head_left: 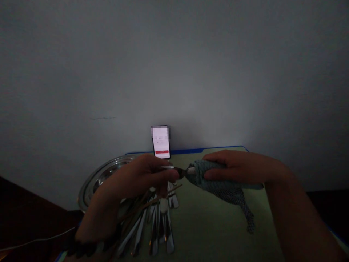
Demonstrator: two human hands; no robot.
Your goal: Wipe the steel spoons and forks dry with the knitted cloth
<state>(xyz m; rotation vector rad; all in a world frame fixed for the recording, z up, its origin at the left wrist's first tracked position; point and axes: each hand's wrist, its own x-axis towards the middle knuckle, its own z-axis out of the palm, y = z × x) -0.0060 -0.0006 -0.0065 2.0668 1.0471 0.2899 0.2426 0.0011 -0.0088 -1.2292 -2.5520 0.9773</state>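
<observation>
The greenish table [212,229] bears metal cutlery [153,243], a steel dish [88,182], a propped phone [161,147] and, seemingly, wooden chopsticks [176,188].

A phone [161,148] is standing at the far edge of the table [215,233]; before it, cutlery [169,243] is lying between a basin [88,180] (the left arm [105,207] is partly hiding it from me) and a cloth [200,177].

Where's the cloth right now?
The cloth is right of centre in the head view, gripped in the right hand above the table, beside the left hand.
</observation>
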